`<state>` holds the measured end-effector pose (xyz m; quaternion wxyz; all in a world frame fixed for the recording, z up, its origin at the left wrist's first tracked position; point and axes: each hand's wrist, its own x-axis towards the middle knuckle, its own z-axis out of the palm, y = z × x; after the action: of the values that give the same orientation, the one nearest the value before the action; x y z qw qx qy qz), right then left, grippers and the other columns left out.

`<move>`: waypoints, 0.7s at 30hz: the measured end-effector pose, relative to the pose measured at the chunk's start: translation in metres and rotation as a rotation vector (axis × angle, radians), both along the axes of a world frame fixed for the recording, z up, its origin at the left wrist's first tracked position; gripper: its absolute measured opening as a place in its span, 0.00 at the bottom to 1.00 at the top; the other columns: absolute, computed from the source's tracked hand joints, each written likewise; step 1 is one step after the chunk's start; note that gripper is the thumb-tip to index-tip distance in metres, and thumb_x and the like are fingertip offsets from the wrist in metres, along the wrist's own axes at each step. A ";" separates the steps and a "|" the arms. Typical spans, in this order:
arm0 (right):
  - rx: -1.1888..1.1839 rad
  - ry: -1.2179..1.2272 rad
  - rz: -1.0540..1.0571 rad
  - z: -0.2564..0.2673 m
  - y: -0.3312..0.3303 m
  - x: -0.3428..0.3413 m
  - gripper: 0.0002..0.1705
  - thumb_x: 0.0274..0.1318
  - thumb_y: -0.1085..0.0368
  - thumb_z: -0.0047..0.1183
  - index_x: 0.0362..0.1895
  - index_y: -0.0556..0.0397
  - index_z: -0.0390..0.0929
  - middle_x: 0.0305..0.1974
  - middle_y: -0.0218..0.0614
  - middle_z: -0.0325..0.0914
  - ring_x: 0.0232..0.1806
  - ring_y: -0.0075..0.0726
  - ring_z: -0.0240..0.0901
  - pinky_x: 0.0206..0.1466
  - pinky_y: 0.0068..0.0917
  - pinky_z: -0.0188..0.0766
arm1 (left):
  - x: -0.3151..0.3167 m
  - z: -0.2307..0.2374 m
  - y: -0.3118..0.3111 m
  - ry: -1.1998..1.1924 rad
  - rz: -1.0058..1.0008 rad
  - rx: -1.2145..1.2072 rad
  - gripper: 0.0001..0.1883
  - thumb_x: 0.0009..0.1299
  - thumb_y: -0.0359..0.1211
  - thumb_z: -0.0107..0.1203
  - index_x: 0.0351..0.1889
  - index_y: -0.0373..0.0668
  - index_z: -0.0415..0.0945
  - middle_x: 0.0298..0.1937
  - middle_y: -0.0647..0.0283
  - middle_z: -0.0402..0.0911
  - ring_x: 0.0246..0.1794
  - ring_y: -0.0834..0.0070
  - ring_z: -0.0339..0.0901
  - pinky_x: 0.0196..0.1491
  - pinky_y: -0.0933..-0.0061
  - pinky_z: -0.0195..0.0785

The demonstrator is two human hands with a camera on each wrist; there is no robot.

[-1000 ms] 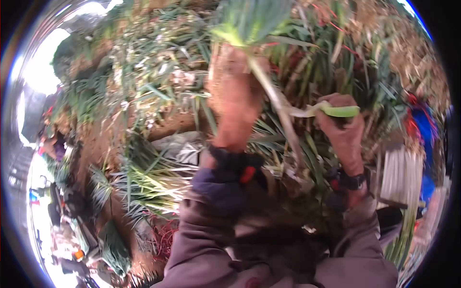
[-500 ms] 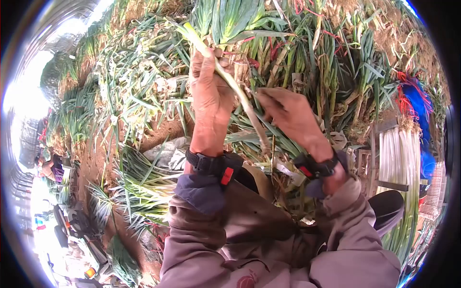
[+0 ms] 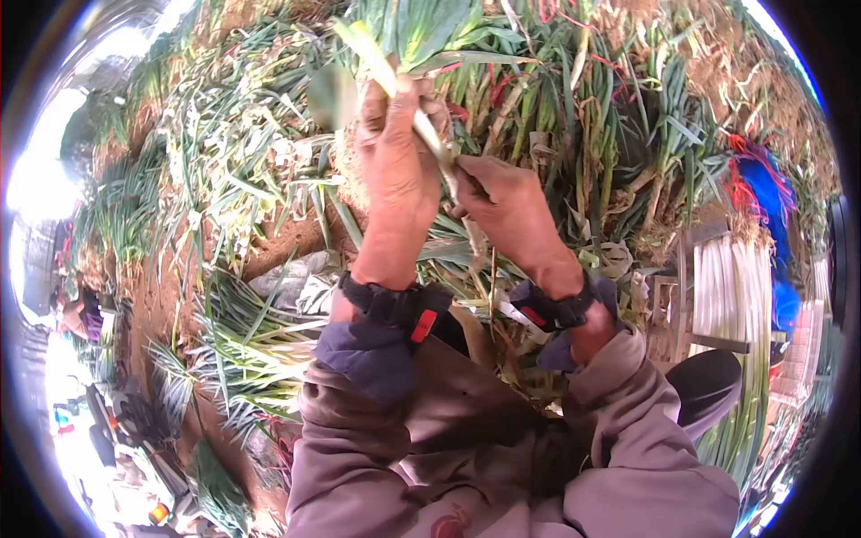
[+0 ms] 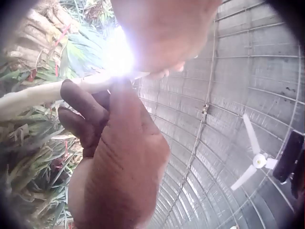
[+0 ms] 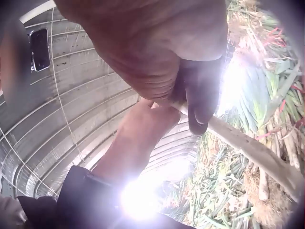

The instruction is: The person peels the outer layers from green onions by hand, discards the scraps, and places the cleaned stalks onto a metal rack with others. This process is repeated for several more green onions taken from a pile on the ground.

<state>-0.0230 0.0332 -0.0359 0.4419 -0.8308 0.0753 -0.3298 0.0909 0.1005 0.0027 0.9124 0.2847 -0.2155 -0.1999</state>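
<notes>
A single green onion [image 3: 430, 136] slants down to the right between the two hands, its pale green end at the upper left. The left hand [image 3: 395, 170] grips its upper part, thumb along the stalk. Lower down, the right hand [image 3: 509, 211] pinches the stalk between thumb and fingers. In the left wrist view the left hand's [image 4: 114, 138] fingers curl round the white stalk [image 4: 33, 99]. The right wrist view shows the right hand [image 5: 167, 52] curled over the stalk [image 5: 252, 148], whose lower end looks brownish.
Bundled green onions [image 3: 574, 134] with red ties stand beyond the hands. A loose pile [image 3: 256, 345] lies at the left, beside a pale plastic bag [image 3: 300, 280]. White stalks [image 3: 731, 287] lie at the right near blue cord [image 3: 776, 242]. Loose leaves cover the far ground.
From one second ago, the left hand has moved left and now holds the stalk higher up. The right hand has come left to the stalk; the peeled green strip it held is out of view.
</notes>
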 end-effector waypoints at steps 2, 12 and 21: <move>-0.121 -0.039 -0.078 0.003 0.002 -0.003 0.09 0.56 0.69 0.56 0.40 0.61 0.79 0.34 0.52 0.78 0.37 0.62 0.76 0.40 0.47 0.73 | 0.001 -0.004 -0.001 -0.017 -0.010 -0.014 0.19 0.74 0.30 0.59 0.61 0.40 0.72 0.38 0.64 0.82 0.32 0.80 0.79 0.36 0.78 0.76; 0.343 0.094 -0.022 0.018 0.001 -0.013 0.11 0.60 0.66 0.56 0.39 0.64 0.79 0.22 0.37 0.77 0.22 0.24 0.76 0.28 0.26 0.73 | 0.001 -0.005 0.003 -0.070 -0.019 0.097 0.22 0.80 0.38 0.49 0.69 0.41 0.67 0.42 0.61 0.84 0.34 0.77 0.79 0.44 0.73 0.72; 0.928 0.060 0.111 -0.013 -0.005 -0.025 0.15 0.66 0.62 0.55 0.39 0.65 0.79 0.24 0.32 0.78 0.22 0.22 0.73 0.27 0.21 0.69 | 0.001 -0.008 0.001 -0.061 -0.206 0.004 0.24 0.83 0.46 0.42 0.70 0.43 0.63 0.36 0.63 0.80 0.24 0.78 0.68 0.32 0.75 0.63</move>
<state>-0.0480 0.0277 -0.0490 0.7814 -0.5573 0.1828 -0.2130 0.0923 0.1017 -0.0057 0.8795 0.2691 -0.2708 -0.2842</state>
